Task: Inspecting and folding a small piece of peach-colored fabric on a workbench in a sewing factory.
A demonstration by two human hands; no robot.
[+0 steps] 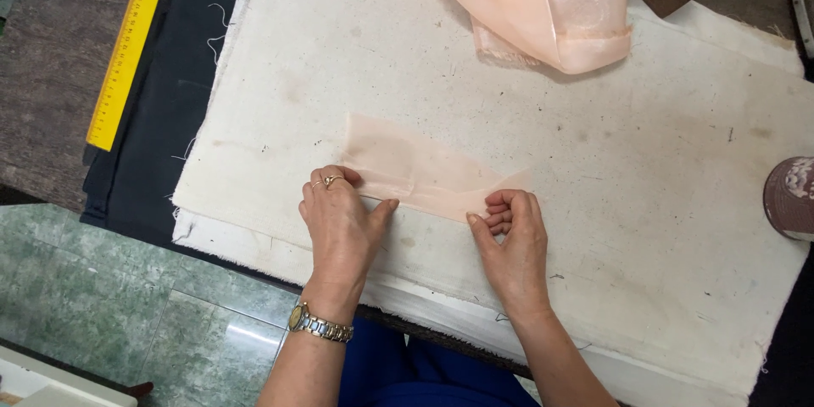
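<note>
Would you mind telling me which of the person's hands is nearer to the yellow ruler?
The left hand. It rests on the peach fabric strip, to the lower right of the yellow ruler. The right hand pinches the strip's other end, farther to the right.
</note>
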